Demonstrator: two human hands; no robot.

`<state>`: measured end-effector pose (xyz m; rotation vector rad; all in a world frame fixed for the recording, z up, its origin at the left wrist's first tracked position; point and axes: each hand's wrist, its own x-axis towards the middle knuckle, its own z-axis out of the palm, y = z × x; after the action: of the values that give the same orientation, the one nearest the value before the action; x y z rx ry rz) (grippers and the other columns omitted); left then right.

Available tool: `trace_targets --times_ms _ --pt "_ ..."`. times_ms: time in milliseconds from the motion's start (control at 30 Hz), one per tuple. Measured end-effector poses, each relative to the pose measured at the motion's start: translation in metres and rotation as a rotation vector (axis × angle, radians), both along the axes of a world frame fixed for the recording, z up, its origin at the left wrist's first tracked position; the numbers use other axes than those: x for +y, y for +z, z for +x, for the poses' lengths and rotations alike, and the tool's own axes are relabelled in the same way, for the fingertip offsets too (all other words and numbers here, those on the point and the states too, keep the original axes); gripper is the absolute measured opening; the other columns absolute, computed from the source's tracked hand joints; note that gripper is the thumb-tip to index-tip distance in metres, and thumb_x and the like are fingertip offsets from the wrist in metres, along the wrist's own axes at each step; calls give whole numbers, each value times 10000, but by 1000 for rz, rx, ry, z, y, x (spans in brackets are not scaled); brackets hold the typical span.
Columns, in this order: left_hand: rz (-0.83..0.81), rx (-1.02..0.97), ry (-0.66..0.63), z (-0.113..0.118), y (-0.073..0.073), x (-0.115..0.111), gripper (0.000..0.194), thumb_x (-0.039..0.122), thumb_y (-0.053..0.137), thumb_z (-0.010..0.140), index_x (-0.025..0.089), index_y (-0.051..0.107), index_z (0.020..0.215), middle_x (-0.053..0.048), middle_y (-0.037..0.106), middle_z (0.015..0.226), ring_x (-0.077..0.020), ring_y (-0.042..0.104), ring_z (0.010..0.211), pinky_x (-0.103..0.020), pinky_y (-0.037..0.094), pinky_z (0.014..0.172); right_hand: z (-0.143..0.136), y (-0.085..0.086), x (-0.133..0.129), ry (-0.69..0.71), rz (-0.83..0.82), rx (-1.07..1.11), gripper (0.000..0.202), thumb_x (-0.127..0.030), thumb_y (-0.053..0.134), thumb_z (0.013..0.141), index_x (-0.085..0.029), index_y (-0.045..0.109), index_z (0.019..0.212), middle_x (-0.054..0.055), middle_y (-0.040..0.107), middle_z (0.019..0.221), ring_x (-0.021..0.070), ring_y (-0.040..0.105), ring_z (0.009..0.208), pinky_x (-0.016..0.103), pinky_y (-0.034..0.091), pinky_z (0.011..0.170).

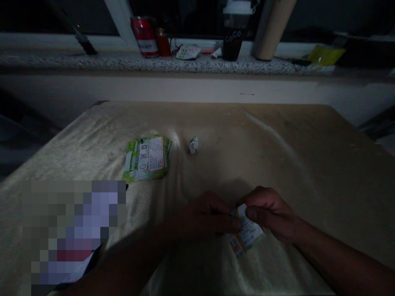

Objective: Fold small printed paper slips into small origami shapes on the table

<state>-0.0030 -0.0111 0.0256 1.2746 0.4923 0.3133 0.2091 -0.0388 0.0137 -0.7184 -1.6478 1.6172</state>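
Between my two hands, low and right of the middle, is a small printed card or packet [251,232] with a white face, lines of text and an orange band. My left hand [212,216] pinches its left side with thumb and fingers. On its upper right side, my right hand [271,211] grips it, the thumb lying on the white face. A stack of green printed packets [148,158] lies on the cloth beyond my left forearm. Right of that stack sits a small folded printed piece [193,145], apart from both hands.
A pale, creased cloth [277,164] covers the table. A blurred-out bright object [89,222] lies at the lower left. Along the granite sill [108,63] stand a red can [145,38], an orange bottle [163,43], a dark cup [233,37] and a tan cylinder [273,31].
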Motion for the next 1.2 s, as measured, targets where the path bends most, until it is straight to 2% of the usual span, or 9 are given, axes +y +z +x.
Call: trace_targets --times_ms 167,267,333,467,567,733,900,1033,1200 --pt "221 16 -22 -5 1 4 446 453 513 963 141 526 644 60 355 563 -66 295 516 -236 217 485 2 0 2 11 100 -53 412 -374 521 967 -162 545 614 -24 506 525 82 459 462 204 341 447" --pt "411 72 60 -5 3 5 427 430 497 982 148 495 660 64 335 589 -68 305 542 -224 230 495 1 -1 3 35 139 -116 390 -344 535 950 -172 504 601 -46 439 521 77 416 465 210 311 451" --pt "574 105 123 -4 3 4 384 393 495 986 148 508 690 63 377 605 -66 349 552 -214 254 513 1 -2 4 47 175 -176 374 -319 546 934 -179 469 595 -64 368 525 71 364 466 217 277 453" --pt "812 202 231 2 2 1 300 292 440 1004 147 545 763 40 497 665 -80 461 590 -220 313 572 -2 -1 6 -95 271 -267 334 -266 514 942 -181 469 621 -64 350 552 70 342 482 223 269 466" --pt "886 234 282 5 2 0 277 263 440 996 151 539 763 31 502 666 -95 470 592 -232 323 574 -4 1 7 -190 393 -324 290 -215 515 931 -181 483 645 -56 391 569 72 373 495 224 289 487" --pt "1013 156 333 7 1 0 230 227 445 988 147 554 802 -7 533 745 -125 506 676 -252 378 636 -6 5 8 -227 559 -372 266 -121 532 874 -189 429 639 -49 400 590 79 398 530 236 296 531" --pt "1075 135 312 8 0 -3 130 188 458 960 148 540 867 -28 544 794 -140 516 720 -260 396 651 -5 6 7 -199 593 -378 254 -135 546 876 -188 444 649 -41 427 588 87 433 546 236 306 546" --pt "1128 77 291 9 -3 -1 106 160 488 904 164 522 803 -17 531 736 -132 496 672 -247 376 601 -5 6 5 -138 590 -384 248 -144 552 862 -188 455 638 -40 432 573 94 431 548 245 299 548" --pt "1260 -49 389 14 -5 -1 180 130 471 879 186 466 708 2 497 644 -120 455 607 -244 353 560 -7 8 4 -111 554 -345 243 -132 555 877 -186 505 645 -48 433 565 90 442 553 242 312 560"
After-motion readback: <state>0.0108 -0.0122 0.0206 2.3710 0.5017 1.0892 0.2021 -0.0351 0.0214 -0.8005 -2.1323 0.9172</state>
